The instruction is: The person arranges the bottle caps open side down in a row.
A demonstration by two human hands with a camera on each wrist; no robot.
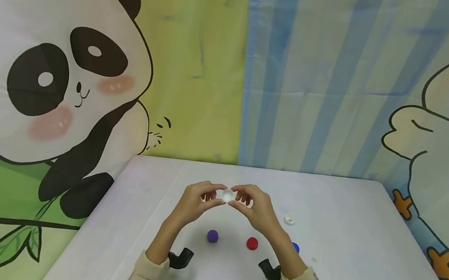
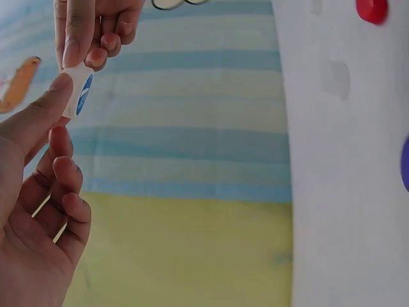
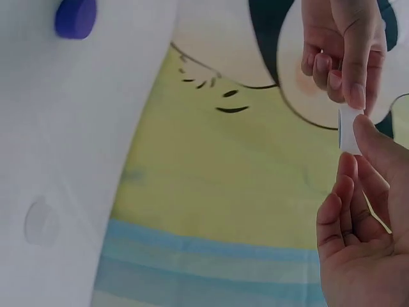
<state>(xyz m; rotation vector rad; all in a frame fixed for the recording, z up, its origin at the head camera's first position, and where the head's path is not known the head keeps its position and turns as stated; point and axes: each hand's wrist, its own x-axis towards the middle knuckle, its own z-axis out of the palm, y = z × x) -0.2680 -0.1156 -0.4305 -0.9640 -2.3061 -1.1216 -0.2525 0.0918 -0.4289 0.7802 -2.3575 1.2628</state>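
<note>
In the head view, a small white bottle cap (image 1: 227, 195) is held up over the table between both hands, its hollow side towards me. My left hand (image 1: 193, 204) pinches its left edge between thumb and fingertip. On the opposite edge, my right hand (image 1: 257, 210) pinches it the same way. A blue printed mark shows on the flat end of the bottle cap (image 2: 78, 89) in the left wrist view. From the right wrist, the bottle cap (image 3: 349, 130) appears side-on, partly covered by the fingers. The other fingers of both hands are loosely curled.
On the white table (image 1: 154, 207), a purple round cap (image 1: 213, 236) and a red one (image 1: 252, 243) lie nearer me. A blue cap (image 1: 296, 247) is partly behind my right forearm. Farther right lies a whitish round piece (image 1: 289, 220). Printed curtains (image 1: 198, 83) stand behind the table.
</note>
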